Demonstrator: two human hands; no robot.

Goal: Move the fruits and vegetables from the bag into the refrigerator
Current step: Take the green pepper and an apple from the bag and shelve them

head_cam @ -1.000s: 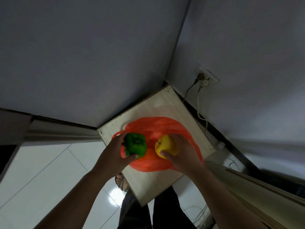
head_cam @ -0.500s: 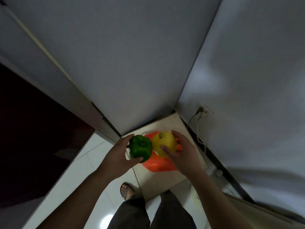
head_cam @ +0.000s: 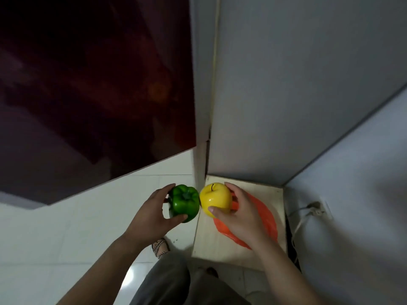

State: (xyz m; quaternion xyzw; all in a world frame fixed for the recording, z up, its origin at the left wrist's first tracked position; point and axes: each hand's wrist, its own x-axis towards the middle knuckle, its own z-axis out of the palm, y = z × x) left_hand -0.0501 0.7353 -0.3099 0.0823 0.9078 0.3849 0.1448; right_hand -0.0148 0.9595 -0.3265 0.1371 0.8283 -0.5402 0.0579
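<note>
My left hand (head_cam: 152,213) grips a green bell pepper (head_cam: 184,202), held in the air above the white floor. Right beside it, my right hand (head_cam: 240,213) holds a yellow apple (head_cam: 215,199) with its stem up. The two items nearly touch. Below and to the right lies the orange plastic bag (head_cam: 267,219), flattened on a pale wooden board (head_cam: 211,243); my right hand hides part of it. The dark red refrigerator door (head_cam: 92,89) fills the upper left and looks closed.
A grey wall (head_cam: 297,84) rises behind the board and another on the right, with a socket and cables (head_cam: 312,211). White floor tiles (head_cam: 66,234) spread to the left. My legs and a sandalled foot (head_cam: 160,249) are below.
Both hands have lifted the pepper and the apple away from the bag. My view has swung left, bringing the dark red refrigerator door into sight.
</note>
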